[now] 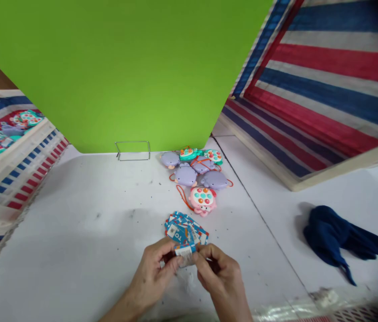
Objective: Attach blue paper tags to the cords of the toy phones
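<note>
Between my two hands is a small blue and white printed card [185,253] with a barcode patch on it. My left hand [157,268] pinches its left edge between thumb and fingers. On its right edge, my right hand [218,273] is closed with thumb and forefinger. Just beyond my fingers lies a loose, fanned pile of similar blue cards [182,228]. Past that pile sits a pink animal-shaped toy [203,200] with coloured round buttons and a red cord. Behind it several lilac toys [185,174] and green toys [189,154] are bunched together.
A green panel [125,76] rises behind the white table [75,214], with a thin wire frame [132,151] at its foot. At left stands a basket [35,165] holding similar toys. A striped-lined crate [296,179] and dark blue cloth [336,237] lie at right.
</note>
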`<control>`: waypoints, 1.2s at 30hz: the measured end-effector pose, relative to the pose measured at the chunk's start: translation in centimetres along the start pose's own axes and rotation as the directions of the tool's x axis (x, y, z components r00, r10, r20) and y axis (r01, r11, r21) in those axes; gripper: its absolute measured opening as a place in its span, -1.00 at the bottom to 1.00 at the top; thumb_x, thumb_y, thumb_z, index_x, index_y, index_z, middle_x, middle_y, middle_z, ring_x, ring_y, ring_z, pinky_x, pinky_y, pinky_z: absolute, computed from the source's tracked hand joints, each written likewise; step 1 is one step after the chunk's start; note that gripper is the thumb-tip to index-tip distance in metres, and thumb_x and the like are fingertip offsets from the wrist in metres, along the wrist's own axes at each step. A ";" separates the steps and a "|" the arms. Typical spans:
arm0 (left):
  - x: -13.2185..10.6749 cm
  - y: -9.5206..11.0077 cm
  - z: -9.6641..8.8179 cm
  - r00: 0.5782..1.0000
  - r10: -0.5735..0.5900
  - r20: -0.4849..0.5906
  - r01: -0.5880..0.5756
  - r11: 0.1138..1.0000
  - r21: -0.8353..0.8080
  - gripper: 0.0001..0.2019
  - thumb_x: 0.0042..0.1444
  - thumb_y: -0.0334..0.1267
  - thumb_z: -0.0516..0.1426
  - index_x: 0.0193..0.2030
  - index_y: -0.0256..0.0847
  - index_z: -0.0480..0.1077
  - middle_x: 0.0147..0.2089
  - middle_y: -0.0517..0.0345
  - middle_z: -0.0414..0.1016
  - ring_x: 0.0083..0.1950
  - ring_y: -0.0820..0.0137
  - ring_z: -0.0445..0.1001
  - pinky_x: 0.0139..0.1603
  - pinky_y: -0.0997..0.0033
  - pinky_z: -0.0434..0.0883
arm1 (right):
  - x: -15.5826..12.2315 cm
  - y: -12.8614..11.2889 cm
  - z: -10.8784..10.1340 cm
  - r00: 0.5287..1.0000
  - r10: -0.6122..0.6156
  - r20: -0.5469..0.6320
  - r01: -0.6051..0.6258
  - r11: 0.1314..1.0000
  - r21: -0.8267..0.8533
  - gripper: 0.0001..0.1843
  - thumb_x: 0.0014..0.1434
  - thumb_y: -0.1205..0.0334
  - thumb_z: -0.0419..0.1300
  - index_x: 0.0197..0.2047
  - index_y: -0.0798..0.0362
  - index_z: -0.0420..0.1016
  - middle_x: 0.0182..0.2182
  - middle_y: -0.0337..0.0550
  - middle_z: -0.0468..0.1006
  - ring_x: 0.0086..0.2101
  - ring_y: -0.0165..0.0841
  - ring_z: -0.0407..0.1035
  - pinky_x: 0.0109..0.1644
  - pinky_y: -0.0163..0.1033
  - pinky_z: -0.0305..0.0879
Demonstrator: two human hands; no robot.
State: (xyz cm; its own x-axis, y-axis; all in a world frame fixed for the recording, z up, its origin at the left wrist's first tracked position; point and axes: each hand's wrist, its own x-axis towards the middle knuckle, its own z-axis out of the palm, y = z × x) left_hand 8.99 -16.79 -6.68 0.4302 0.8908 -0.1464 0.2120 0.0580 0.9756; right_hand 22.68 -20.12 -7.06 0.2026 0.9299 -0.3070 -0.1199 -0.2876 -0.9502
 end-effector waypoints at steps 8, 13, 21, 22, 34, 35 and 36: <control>-0.1 0.8 -1.3 0.979 -0.102 0.176 0.153 0.940 -0.306 -0.63 0.07 -0.03 0.01 -0.40 -0.35 0.40 -0.51 0.15 0.29 -0.49 0.48 0.22 -0.48 0.54 0.21 | -0.1 -1.1 -0.3 0.993 -0.073 0.091 0.076 0.997 -0.033 -0.67 -0.02 0.08 0.18 -0.65 0.07 0.22 -0.68 -0.35 0.19 -0.62 -0.51 -0.01 -0.56 -0.38 -0.03; 0.5 1.4 -0.9 0.971 -0.196 0.135 0.224 0.944 -0.241 -0.73 -0.02 -0.14 0.10 -0.47 -0.37 0.39 -0.54 0.20 0.26 -0.50 0.50 0.19 -0.47 0.55 0.17 | 0.2 -0.1 -0.6 0.975 -0.088 0.205 0.098 0.994 -0.039 -0.67 -0.02 0.09 0.19 -0.64 0.08 0.22 -0.67 -0.34 0.18 -0.61 -0.52 0.00 -0.56 -0.38 -0.04; 0.1 1.3 -0.4 0.957 0.129 0.259 -0.215 0.917 0.337 -0.84 0.06 -0.39 -0.05 -0.41 -0.29 0.33 -0.38 0.11 0.38 -0.36 0.43 0.29 -0.29 0.51 0.22 | 0.7 0.1 -0.7 0.930 0.054 0.365 -0.051 0.999 -0.017 -0.58 0.07 -0.17 0.00 -0.42 0.06 0.23 -0.70 -0.46 0.01 -0.69 -0.57 -0.14 -0.65 -0.43 -0.19; 0.0 1.4 -0.4 0.955 0.123 0.268 -0.218 0.907 0.360 -0.85 0.06 -0.40 -0.05 -0.41 -0.28 0.33 -0.39 0.12 0.38 -0.37 0.44 0.29 -0.31 0.52 0.21 | 0.8 0.1 -0.8 0.921 0.037 0.387 -0.022 0.999 -0.043 -0.57 0.06 -0.17 0.03 -0.45 0.08 0.25 -0.68 -0.43 0.05 -0.67 -0.56 -0.10 -0.62 -0.42 -0.16; 4.0 2.5 0.2 0.989 0.059 0.133 -0.111 0.896 0.430 -0.81 0.13 -0.24 -0.03 -0.31 -0.25 0.36 -0.29 0.10 0.40 -0.24 0.37 0.33 -0.22 0.45 0.29 | 1.0 0.2 -3.6 0.963 0.087 0.256 -0.023 0.970 -0.243 -0.62 -0.01 -0.05 0.12 -0.59 0.09 0.25 -0.75 -0.38 0.15 -0.68 -0.53 0.03 -0.61 -0.41 -0.06; 5.2 2.5 0.7 0.982 0.115 0.150 -0.178 0.835 0.520 -0.82 0.11 -0.27 -0.01 -0.21 -0.24 0.35 -0.17 0.06 0.39 -0.12 0.32 0.30 -0.11 0.39 0.27 | 1.0 0.5 -4.1 0.979 0.066 0.193 -0.015 0.966 -0.257 -0.63 -0.02 -0.04 0.13 -0.61 0.09 0.25 -0.76 -0.38 0.15 -0.69 -0.53 0.04 -0.61 -0.41 -0.06; 6.5 2.4 1.3 0.967 0.168 0.190 -0.251 0.757 0.603 -0.78 0.09 -0.30 0.02 -0.11 -0.22 0.32 -0.06 0.03 0.34 -0.01 0.26 0.24 -0.01 0.32 0.23 | 1.0 0.8 -4.7 0.990 0.050 0.134 -0.013 0.964 -0.265 -0.62 -0.03 -0.05 0.13 -0.62 0.09 0.25 -0.77 -0.38 0.15 -0.70 -0.53 0.05 -0.62 -0.40 -0.05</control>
State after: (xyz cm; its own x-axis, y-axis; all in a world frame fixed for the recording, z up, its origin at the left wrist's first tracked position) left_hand 13.44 -11.40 -5.46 0.6188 0.7855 -0.0086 0.5820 -0.4511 0.6766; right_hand 27.35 -20.48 -8.39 0.0643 0.9367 -0.3441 0.1390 -0.3499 -0.9264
